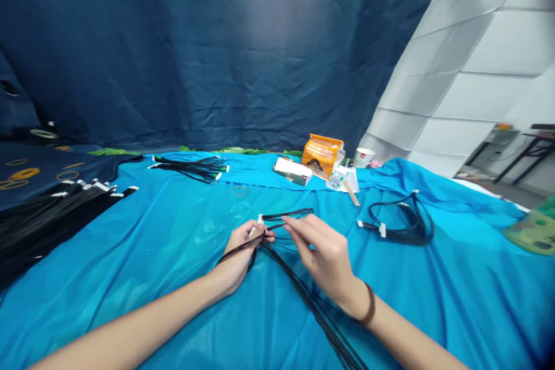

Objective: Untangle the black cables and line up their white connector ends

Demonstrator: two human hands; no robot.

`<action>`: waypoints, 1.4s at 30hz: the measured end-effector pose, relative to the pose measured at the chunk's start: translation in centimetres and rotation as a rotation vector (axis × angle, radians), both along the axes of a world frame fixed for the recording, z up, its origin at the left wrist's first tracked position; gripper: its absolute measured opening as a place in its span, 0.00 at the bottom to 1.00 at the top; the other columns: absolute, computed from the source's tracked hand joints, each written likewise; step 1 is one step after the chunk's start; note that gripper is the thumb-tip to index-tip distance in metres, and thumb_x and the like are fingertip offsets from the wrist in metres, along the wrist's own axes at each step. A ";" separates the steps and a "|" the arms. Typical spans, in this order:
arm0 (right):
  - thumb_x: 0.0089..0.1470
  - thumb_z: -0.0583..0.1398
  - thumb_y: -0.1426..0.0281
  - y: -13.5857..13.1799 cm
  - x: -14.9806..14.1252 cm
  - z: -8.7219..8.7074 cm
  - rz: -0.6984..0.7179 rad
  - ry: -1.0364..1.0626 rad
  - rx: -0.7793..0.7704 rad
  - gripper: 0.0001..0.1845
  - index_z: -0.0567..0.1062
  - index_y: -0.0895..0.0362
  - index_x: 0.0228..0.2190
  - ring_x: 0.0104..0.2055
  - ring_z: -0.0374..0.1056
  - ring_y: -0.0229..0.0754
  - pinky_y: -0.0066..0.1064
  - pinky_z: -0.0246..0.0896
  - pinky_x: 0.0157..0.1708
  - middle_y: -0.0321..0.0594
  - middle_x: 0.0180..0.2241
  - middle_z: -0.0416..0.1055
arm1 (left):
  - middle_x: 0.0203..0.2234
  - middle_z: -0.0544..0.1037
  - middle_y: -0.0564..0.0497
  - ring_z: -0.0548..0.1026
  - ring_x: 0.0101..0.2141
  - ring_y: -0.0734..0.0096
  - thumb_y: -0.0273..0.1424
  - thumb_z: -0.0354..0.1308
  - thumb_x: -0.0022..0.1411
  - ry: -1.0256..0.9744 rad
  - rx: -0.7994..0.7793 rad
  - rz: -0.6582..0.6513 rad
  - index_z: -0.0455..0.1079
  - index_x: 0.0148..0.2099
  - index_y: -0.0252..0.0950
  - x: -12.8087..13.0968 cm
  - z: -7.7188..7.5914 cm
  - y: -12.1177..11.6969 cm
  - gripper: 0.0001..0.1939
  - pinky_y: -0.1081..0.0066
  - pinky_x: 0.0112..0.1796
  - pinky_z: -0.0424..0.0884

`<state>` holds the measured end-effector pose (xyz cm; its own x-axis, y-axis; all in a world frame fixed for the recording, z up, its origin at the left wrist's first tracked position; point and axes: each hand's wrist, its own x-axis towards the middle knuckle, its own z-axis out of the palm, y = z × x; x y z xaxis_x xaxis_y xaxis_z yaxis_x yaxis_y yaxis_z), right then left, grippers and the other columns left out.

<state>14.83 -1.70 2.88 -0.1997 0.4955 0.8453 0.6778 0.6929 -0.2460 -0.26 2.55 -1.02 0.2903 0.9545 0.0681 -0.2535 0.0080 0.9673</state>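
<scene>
A bundle of thin black cables with white connectors runs through my left hand, whose fingers are closed around it. Part of the bundle loops over the back of that hand, and the long ends trail toward the bottom of the view. To the right, my right hand is closed in a pinch at one of the black strands, beside the loop. The exact spot where its fingertips meet the strand is too small to make out well.
A coiled black cable bundle lies at right on the blue cloth. More cables lie at the back left, with a large pile at far left. Behind stand a small box, an orange bag and a paper cup.
</scene>
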 end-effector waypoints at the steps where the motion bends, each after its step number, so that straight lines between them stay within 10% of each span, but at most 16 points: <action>1: 0.56 0.51 0.76 -0.1 -0.3 -0.8 0.010 -0.058 -0.039 0.14 0.69 0.59 0.44 0.31 0.64 0.39 0.30 0.62 0.30 0.43 0.30 0.69 | 0.27 0.74 0.49 0.71 0.32 0.69 0.39 0.54 0.54 0.028 0.025 -0.001 0.67 0.30 0.32 0.0 0.0 -0.1 0.13 0.71 0.37 0.63; 42: 0.56 0.52 0.72 0.0 -0.7 -1.1 -0.032 -0.102 -0.201 0.08 0.71 0.59 0.30 0.26 0.64 0.35 0.26 0.55 0.28 0.39 0.25 0.69 | 0.21 0.64 0.56 0.60 0.24 0.76 0.40 0.52 0.52 0.316 0.258 0.059 0.63 0.26 0.34 0.0 0.5 -0.3 0.13 0.76 0.27 0.56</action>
